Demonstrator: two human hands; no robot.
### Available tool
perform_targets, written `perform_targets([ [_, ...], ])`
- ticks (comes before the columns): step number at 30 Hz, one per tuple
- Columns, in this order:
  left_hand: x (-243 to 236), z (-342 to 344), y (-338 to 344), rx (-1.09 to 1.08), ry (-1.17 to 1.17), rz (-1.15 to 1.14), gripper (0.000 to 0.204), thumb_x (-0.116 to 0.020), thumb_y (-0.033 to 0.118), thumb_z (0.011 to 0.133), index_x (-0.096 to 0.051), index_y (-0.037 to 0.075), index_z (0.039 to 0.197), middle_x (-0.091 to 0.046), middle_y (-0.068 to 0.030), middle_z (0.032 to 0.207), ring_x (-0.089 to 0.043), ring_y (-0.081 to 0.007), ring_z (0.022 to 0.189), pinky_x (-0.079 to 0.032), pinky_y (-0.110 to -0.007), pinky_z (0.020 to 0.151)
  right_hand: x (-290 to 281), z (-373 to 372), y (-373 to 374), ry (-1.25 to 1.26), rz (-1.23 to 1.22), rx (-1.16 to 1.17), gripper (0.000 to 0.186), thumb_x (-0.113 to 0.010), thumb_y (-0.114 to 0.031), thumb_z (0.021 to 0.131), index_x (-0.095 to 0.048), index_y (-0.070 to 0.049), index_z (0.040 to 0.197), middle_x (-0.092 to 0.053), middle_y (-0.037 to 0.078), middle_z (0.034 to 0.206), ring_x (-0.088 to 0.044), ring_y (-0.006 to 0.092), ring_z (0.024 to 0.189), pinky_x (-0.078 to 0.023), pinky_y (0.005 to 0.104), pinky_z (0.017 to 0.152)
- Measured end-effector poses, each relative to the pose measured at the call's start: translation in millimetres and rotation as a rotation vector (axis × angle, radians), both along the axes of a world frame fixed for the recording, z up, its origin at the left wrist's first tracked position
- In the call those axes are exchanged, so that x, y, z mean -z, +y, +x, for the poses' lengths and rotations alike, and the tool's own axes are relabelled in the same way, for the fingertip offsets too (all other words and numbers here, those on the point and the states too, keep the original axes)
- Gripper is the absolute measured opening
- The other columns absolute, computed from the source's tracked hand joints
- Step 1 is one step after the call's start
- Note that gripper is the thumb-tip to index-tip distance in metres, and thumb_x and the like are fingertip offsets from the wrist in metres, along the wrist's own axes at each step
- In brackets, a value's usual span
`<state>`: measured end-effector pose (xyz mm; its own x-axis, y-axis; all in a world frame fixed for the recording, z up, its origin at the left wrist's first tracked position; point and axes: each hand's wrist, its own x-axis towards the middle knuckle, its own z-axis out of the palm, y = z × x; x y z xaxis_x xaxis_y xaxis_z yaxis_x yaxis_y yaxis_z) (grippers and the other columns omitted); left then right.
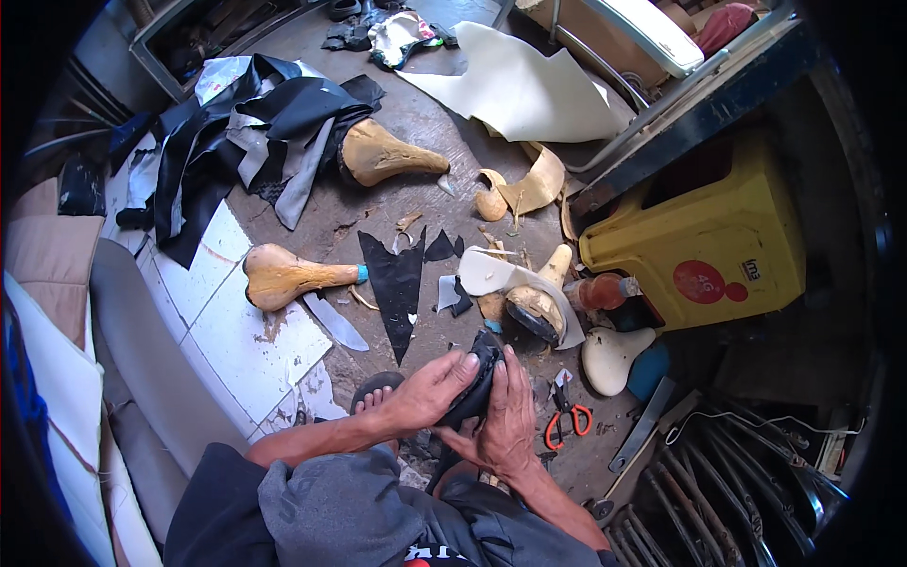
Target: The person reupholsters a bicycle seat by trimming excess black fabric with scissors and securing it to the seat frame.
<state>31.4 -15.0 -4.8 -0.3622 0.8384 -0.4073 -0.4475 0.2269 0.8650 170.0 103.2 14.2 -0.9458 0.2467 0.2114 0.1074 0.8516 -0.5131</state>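
Above my lap I hold a black bicycle saddle (pixel 480 367), seen at an angle and partly covered by my fingers. My left hand (pixel 430 389) is closed on its left side, thumb along the top edge. Around the right side wraps my right hand (pixel 508 416), its fingers pressed against the black cover. Orange-handled scissors (pixel 569 416) lie on the floor to the right of my right hand. Ahead of my hands sits another saddle (pixel 535 312) with pale sheet material (pixel 487 272) around it. A knife blade (pixel 336 321) lies near a yellowish foam saddle core (pixel 288 277) on the left.
Black sheet material (pixel 274 118) is heaped at the far left beside another foam core (pixel 383 153). A cream sheet (pixel 515 80) spreads at the back. On the right are a yellow plastic stool (pixel 704 246), a jar (pixel 605 291), a cream saddle (pixel 614 359) and several dark metal rods (pixel 699 506).
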Motion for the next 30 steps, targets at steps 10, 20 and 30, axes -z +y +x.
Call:
perform_targets([
  [10,7.5,3.1,1.5,-0.155,-0.362,0.07,0.044,-0.042,0.04,0.113,-0.059,0.0,0.121,-0.059,0.0016,0.098,-0.051,-0.0049,0.087,-0.047,-0.024,0.079,-2.6,-8.6,7.1,-0.041,-0.304,-0.074,0.13,-0.096,-0.037,0.065,-0.017,0.007,0.159,-0.034,0.037,0.154,-0.041,0.0529,0.141,-0.037,0.053,0.117],
  [20,-0.3,1.8,-4.2,-0.31,-0.587,0.23,0.045,-0.04,0.034,0.113,-0.054,-0.001,0.137,-0.066,-0.0117,0.127,-0.066,-0.0167,0.114,-0.054,-0.034,0.102,-6.1,-13.2,5.4,0.055,-0.169,-0.055,0.124,-0.095,-0.04,0.065,-0.026,0.007,0.156,-0.036,0.036,0.154,-0.04,0.0506,0.143,-0.024,0.0638,0.12],
  [30,12.2,6.7,-19.3,-0.243,-0.362,0.252,0.048,-0.041,0.034,0.111,-0.054,-0.003,0.138,-0.064,-0.0111,0.127,-0.062,-0.0136,0.113,-0.048,-0.03,0.103,-8.8,-13.1,2.6,0.098,-0.195,-0.093,0.112,-0.093,-0.037,0.069,-0.032,0.007,0.153,-0.037,0.035,0.155,-0.035,0.0507,0.147,-0.015,0.066,0.121],
])
